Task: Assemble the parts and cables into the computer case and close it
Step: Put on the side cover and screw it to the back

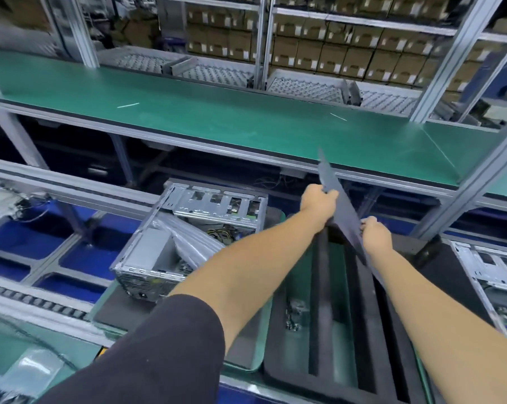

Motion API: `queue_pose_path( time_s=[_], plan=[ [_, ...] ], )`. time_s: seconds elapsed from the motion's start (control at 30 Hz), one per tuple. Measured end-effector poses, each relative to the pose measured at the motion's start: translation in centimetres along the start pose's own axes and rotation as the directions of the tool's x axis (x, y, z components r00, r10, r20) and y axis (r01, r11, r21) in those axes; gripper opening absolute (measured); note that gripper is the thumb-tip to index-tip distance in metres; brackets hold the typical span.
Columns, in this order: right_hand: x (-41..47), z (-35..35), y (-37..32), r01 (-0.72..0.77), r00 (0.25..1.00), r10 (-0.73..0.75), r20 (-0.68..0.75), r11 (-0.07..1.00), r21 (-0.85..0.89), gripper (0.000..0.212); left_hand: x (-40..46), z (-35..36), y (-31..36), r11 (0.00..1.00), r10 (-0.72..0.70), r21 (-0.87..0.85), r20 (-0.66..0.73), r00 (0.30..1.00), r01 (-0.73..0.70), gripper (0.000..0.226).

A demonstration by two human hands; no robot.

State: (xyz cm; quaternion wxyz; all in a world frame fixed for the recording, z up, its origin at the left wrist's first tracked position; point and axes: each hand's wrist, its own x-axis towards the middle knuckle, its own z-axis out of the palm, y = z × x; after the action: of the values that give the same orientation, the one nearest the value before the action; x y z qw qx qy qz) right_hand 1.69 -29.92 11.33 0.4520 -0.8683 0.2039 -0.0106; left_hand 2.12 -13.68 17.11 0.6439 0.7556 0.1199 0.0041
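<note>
One long green table (217, 118) spans the back. One open computer case (188, 234) lies below on a tray. One dark side panel (342, 211) stands tilted, gripped by two hands: left hand (318, 199) high, right hand (376, 234) lower.

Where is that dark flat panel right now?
The dark panel is right of centre, held tilted by both hands above a black tray, right of the open case.

The computer case (188, 243) is bare silver metal, lying tilted on its pallet with the open side facing up; cables and a plastic bag are visible inside. The dark side panel (342, 211) is raised edge-on, steeply tilted, to the right of the case.
</note>
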Motion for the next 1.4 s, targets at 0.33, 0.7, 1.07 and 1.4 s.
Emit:
queue_pose_path(
  time_s=[0.33, 0.7, 1.07, 1.4],
  plan=[
    [-14.2, 14.4, -6.3, -0.084, 0.996, 0.082, -0.020, 0.994, -0.067, 0.043, -2.8, -23.1, -6.9, 0.952, 0.006, -0.302, -0.154, 0.988, -0.053, 0.024],
    [-25.7, 23.9, -5.6, 0.109, 0.985, -0.075, 0.153, 0.968, -0.225, 0.057, -9.4, -36.9, -19.5, 0.825, -0.200, -0.563, -0.230, 0.952, 0.038, 0.009],
    [-27.4, 23.2, -1.5, 0.503, 0.839, -0.462, 0.286, 0.459, -0.733, 0.057, -9.7, -40.4, -21.5, 0.980, -0.192, -0.114, -0.321, 0.928, 0.163, 0.025],
    [-27.1, 23.9, -1.9, 0.291, 0.950, -0.311, -0.039, 0.921, -0.260, 0.054, -11.8, -35.2, -22.0, 0.914, -0.201, -0.407, -0.467, 0.861, -0.008, 0.030]
  ],
)
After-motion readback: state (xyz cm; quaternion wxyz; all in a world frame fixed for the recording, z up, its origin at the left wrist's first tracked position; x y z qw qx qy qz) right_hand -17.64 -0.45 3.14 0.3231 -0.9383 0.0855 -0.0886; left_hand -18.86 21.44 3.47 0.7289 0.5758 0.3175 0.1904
